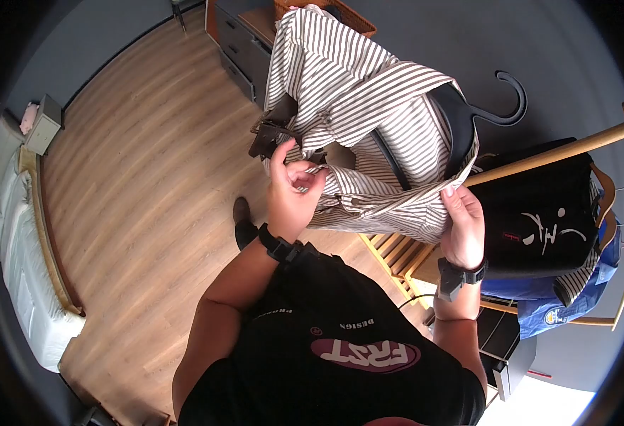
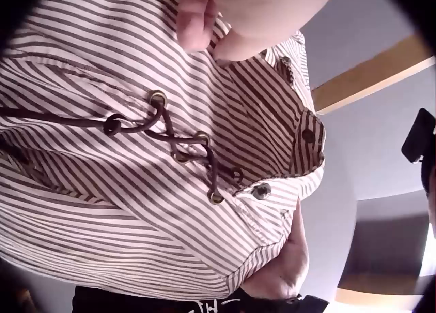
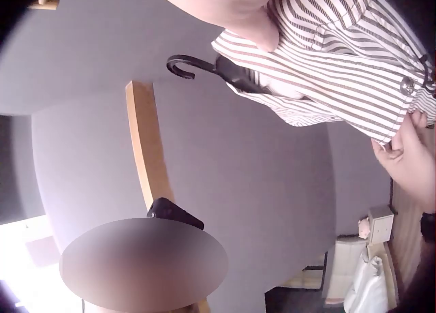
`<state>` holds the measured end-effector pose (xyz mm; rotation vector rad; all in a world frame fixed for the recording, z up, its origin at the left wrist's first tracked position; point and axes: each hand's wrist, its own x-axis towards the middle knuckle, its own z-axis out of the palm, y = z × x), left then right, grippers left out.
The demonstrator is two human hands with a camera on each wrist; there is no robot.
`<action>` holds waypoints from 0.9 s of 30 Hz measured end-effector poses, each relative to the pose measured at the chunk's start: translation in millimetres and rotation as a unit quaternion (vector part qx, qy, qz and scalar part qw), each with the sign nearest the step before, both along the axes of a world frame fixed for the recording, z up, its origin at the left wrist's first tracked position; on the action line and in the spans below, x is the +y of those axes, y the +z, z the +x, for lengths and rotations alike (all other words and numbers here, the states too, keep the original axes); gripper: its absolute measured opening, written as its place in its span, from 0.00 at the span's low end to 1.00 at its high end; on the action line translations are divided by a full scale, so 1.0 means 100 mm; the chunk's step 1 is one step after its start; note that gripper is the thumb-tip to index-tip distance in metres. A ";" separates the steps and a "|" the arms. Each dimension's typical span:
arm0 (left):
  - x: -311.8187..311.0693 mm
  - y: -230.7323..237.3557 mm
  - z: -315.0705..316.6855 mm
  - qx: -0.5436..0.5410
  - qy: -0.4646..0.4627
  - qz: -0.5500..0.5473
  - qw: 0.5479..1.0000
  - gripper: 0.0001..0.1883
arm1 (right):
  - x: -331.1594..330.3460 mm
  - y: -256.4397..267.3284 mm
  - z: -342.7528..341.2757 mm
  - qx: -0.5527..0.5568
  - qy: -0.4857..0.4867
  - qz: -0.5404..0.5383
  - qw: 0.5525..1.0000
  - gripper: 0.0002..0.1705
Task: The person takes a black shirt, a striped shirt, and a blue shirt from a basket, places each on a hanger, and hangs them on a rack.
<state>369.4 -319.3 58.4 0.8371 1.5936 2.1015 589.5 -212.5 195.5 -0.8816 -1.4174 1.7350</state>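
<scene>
A brown-and-white striped shirt (image 1: 390,99) hangs between my hands with a black hanger (image 1: 457,128) inside it, the hook sticking out to the right. My left hand (image 1: 294,195) pinches the shirt's fabric between thumb and fingers. Farther right, my right hand (image 1: 464,224) grips the shirt's edge, thumb on top. Dark lacing (image 2: 180,139) crosses through metal eyelets on the shirt front, as the left wrist view shows. Near the lacing sits a dark button (image 2: 261,191). A dark brown strapped piece (image 1: 276,131) lies against the shirt just beyond my left fingers.
To the right, a wooden clothes rack (image 1: 560,153) carries a black garment (image 1: 539,213) and a blue one (image 1: 539,312). Slatted wood (image 1: 390,263) shows beneath the shirt. Behind stand a grey drawer cabinet (image 1: 234,50) and a wicker basket (image 1: 354,18). A bed (image 1: 28,263) is far left.
</scene>
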 end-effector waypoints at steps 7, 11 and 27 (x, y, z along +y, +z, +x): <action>0.04 -0.08 -0.09 0.086 -0.012 -0.059 0.995 0.25 | -0.04 0.00 0.01 0.000 0.018 0.003 1.000 0.12; 0.02 -0.03 -0.09 0.073 -0.008 -0.037 0.997 0.23 | -0.06 0.02 -0.01 0.009 0.020 0.003 1.000 0.13; 0.03 -0.14 -0.19 0.034 0.009 -0.079 0.996 0.09 | -0.05 -0.01 -0.04 -0.009 0.026 -0.025 0.999 0.13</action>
